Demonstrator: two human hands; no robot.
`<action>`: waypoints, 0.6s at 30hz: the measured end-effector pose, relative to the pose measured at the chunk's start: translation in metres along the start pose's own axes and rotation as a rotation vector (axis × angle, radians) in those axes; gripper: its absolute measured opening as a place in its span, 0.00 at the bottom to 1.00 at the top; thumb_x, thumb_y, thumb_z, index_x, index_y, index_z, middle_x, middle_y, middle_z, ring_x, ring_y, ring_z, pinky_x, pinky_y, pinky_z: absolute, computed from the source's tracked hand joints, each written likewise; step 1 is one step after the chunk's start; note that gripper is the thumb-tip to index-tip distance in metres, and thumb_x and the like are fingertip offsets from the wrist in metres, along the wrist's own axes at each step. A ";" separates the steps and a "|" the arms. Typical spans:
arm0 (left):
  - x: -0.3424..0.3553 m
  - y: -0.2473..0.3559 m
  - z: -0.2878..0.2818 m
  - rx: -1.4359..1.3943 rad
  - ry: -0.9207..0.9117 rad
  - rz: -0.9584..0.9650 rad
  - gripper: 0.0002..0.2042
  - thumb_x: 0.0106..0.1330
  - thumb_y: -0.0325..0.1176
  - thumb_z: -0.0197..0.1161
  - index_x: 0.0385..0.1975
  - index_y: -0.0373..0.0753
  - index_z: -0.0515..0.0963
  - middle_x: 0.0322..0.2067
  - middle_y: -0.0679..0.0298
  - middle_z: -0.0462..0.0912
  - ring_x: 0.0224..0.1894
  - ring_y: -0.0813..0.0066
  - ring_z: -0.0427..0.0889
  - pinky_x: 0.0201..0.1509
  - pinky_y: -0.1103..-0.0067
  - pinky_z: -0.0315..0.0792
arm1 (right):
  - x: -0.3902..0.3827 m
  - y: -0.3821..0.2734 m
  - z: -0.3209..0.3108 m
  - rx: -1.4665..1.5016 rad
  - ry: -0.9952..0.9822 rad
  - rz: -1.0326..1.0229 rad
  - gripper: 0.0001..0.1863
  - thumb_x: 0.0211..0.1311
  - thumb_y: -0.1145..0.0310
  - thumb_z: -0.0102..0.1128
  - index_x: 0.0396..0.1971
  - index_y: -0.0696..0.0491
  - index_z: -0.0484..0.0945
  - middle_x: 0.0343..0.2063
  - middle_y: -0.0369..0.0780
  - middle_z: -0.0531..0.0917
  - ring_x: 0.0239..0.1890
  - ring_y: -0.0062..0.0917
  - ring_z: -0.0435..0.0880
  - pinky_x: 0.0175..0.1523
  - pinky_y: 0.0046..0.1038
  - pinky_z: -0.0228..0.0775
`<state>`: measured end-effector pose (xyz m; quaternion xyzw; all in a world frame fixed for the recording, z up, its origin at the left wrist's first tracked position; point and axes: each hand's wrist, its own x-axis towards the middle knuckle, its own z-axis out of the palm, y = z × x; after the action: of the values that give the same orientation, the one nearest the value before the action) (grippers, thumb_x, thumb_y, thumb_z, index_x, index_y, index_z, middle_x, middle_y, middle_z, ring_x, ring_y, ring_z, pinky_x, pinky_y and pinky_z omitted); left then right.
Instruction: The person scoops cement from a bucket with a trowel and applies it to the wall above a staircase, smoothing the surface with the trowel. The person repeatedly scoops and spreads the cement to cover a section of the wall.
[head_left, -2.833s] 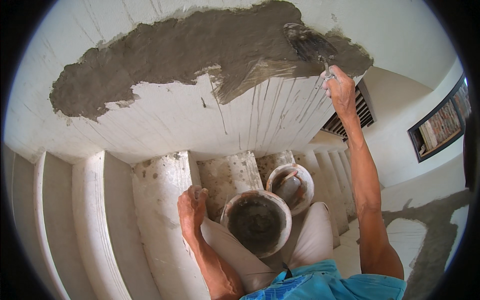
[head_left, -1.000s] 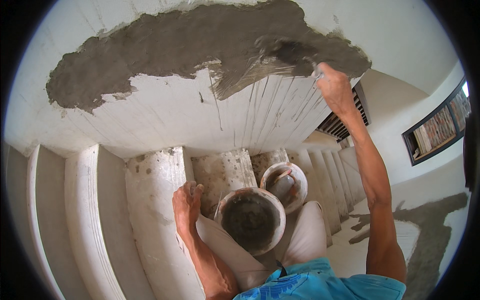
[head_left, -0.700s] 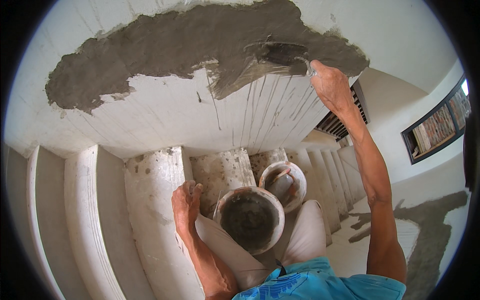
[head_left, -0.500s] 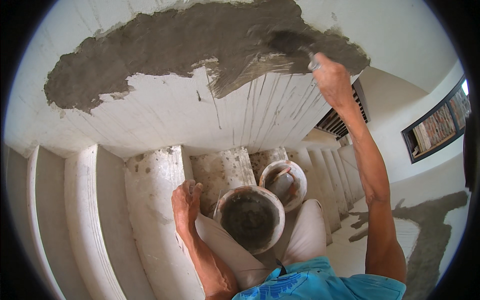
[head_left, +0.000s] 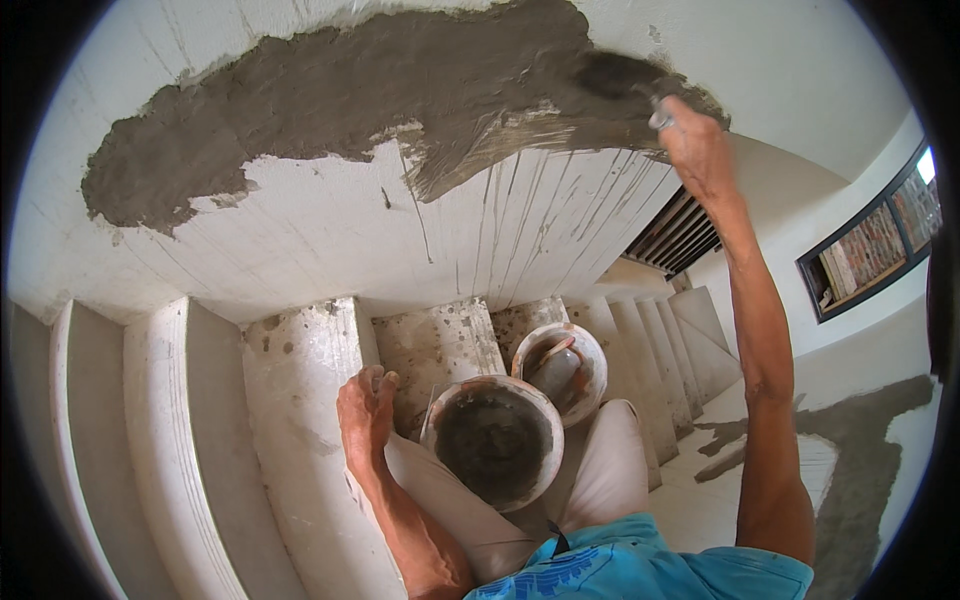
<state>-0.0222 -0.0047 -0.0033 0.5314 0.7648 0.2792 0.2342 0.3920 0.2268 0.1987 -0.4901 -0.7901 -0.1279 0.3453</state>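
My right hand (head_left: 695, 145) is raised at the wall and grips the pale handle of a trowel (head_left: 657, 112). Its dark, blurred blade lies against the right part of a grey mortar patch (head_left: 350, 90) on the white wall (head_left: 310, 220). Low on the left, my left hand (head_left: 366, 408) rests by my left knee, fingers curled in, with nothing visible in them. A round bucket (head_left: 553, 440) of wet grey mortar stands between my legs. Just behind it, a smaller bucket (head_left: 598, 385) holds a grey tool with a reddish handle, partly hidden.
I sit on pale stairs with splattered treads (head_left: 295, 400); more steps (head_left: 155, 420) run off to the left and others (head_left: 650, 350) to the right. A dark slatted opening (head_left: 675, 235) and a framed window (head_left: 870, 250) lie right, above another grey mortar patch (head_left: 860, 440).
My right hand has moved the trowel right and slightly up along the mortar patch. The view has shifted a little; my left hand stays by the knee.
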 end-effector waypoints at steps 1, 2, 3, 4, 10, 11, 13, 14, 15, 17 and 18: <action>0.000 0.002 -0.001 -0.001 -0.015 -0.020 0.18 0.67 0.42 0.62 0.46 0.32 0.84 0.40 0.44 0.86 0.45 0.43 0.84 0.52 0.60 0.75 | -0.002 0.003 0.004 -0.076 -0.039 -0.052 0.09 0.59 0.68 0.53 0.34 0.59 0.73 0.19 0.50 0.76 0.22 0.45 0.76 0.32 0.41 0.69; -0.001 0.005 -0.003 -0.002 -0.030 -0.039 0.18 0.67 0.42 0.62 0.45 0.31 0.83 0.40 0.44 0.86 0.45 0.43 0.84 0.53 0.60 0.75 | -0.003 0.006 0.004 -0.060 -0.039 -0.038 0.09 0.59 0.68 0.53 0.34 0.58 0.73 0.19 0.50 0.76 0.22 0.45 0.76 0.32 0.42 0.69; -0.001 0.007 -0.004 -0.005 -0.046 -0.061 0.18 0.67 0.42 0.63 0.45 0.31 0.83 0.41 0.44 0.86 0.46 0.43 0.84 0.53 0.60 0.75 | -0.006 0.003 0.004 -0.046 -0.041 -0.024 0.09 0.59 0.69 0.53 0.34 0.58 0.73 0.19 0.51 0.76 0.22 0.46 0.76 0.33 0.43 0.69; -0.001 0.007 -0.004 -0.006 -0.048 -0.059 0.18 0.67 0.42 0.62 0.45 0.31 0.83 0.41 0.44 0.86 0.46 0.43 0.84 0.53 0.60 0.75 | -0.007 0.001 0.004 -0.032 -0.043 -0.011 0.08 0.59 0.69 0.53 0.34 0.58 0.73 0.19 0.51 0.76 0.22 0.46 0.76 0.33 0.43 0.69; 0.000 -0.001 0.001 0.004 -0.026 -0.028 0.18 0.67 0.41 0.62 0.45 0.31 0.83 0.42 0.44 0.86 0.47 0.43 0.83 0.54 0.60 0.74 | -0.003 -0.005 0.003 -0.072 -0.061 0.001 0.07 0.59 0.71 0.53 0.35 0.58 0.73 0.20 0.52 0.77 0.24 0.49 0.78 0.34 0.45 0.70; 0.000 0.001 -0.001 -0.001 -0.038 -0.041 0.18 0.67 0.41 0.62 0.45 0.31 0.83 0.42 0.43 0.86 0.47 0.43 0.83 0.54 0.60 0.74 | -0.004 -0.003 0.004 -0.069 -0.041 -0.027 0.07 0.59 0.71 0.53 0.35 0.57 0.73 0.20 0.51 0.77 0.24 0.49 0.78 0.34 0.46 0.70; 0.000 0.003 -0.001 -0.006 -0.046 -0.049 0.18 0.67 0.40 0.62 0.46 0.31 0.83 0.42 0.43 0.86 0.47 0.44 0.83 0.54 0.60 0.74 | -0.003 -0.002 0.002 -0.065 -0.001 -0.084 0.06 0.58 0.72 0.53 0.34 0.57 0.73 0.20 0.51 0.77 0.24 0.49 0.78 0.33 0.46 0.70; 0.000 0.003 0.000 -0.005 -0.041 -0.046 0.18 0.67 0.40 0.62 0.46 0.31 0.83 0.42 0.43 0.86 0.47 0.44 0.83 0.54 0.60 0.74 | -0.003 -0.004 0.000 -0.024 0.018 -0.051 0.06 0.58 0.72 0.54 0.34 0.57 0.72 0.20 0.51 0.77 0.24 0.49 0.79 0.33 0.46 0.70; -0.001 0.003 -0.001 0.002 -0.038 -0.044 0.18 0.67 0.40 0.62 0.46 0.30 0.83 0.42 0.43 0.86 0.47 0.44 0.83 0.54 0.60 0.74 | -0.002 -0.014 -0.004 0.023 0.036 -0.013 0.06 0.58 0.72 0.54 0.34 0.57 0.72 0.20 0.51 0.78 0.25 0.49 0.79 0.33 0.46 0.70; -0.002 0.003 -0.003 0.000 -0.050 -0.056 0.18 0.67 0.40 0.62 0.45 0.30 0.83 0.42 0.43 0.86 0.47 0.44 0.83 0.54 0.60 0.74 | -0.005 -0.016 0.001 -0.017 -0.007 -0.035 0.06 0.57 0.73 0.54 0.34 0.57 0.73 0.20 0.51 0.79 0.25 0.50 0.80 0.34 0.46 0.71; -0.001 0.005 -0.003 -0.008 -0.056 -0.057 0.18 0.67 0.40 0.62 0.45 0.30 0.83 0.42 0.43 0.86 0.47 0.44 0.83 0.54 0.60 0.74 | -0.008 -0.011 0.008 -0.109 -0.066 -0.097 0.06 0.57 0.73 0.54 0.34 0.57 0.73 0.21 0.51 0.79 0.26 0.50 0.80 0.34 0.46 0.71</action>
<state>-0.0210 -0.0051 0.0023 0.5159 0.7717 0.2603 0.2657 0.3809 0.2202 0.1888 -0.4735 -0.8157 -0.1709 0.2851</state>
